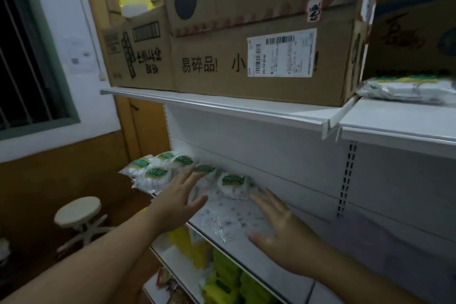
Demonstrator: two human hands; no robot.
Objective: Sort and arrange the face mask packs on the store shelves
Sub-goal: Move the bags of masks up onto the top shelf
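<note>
Both forearms reached up from the bottom of the frame, and neither hand held anything. My right hand (278, 224) lay low and centre-right, fingers spread and straight, resting on or just over the clear flat packs (222, 219) on the middle shelf (271, 269); I cannot tell if it pressed them. My left hand (180, 195), left of centre, was open too, its fingertips at the green-labelled mask packs (153, 175).

Those packs lay in a loose heap at the shelf's left end, some overhanging the front edge, with one more (234, 184) between my two hands near the back panel. I judged the sorting about midway: packs were on the shelf but not lined up, and the right stretch of the shelf had none. Another bundle (407, 89) sat on the top shelf at the right edge, beside the cardboard boxes (246, 57).
</note>
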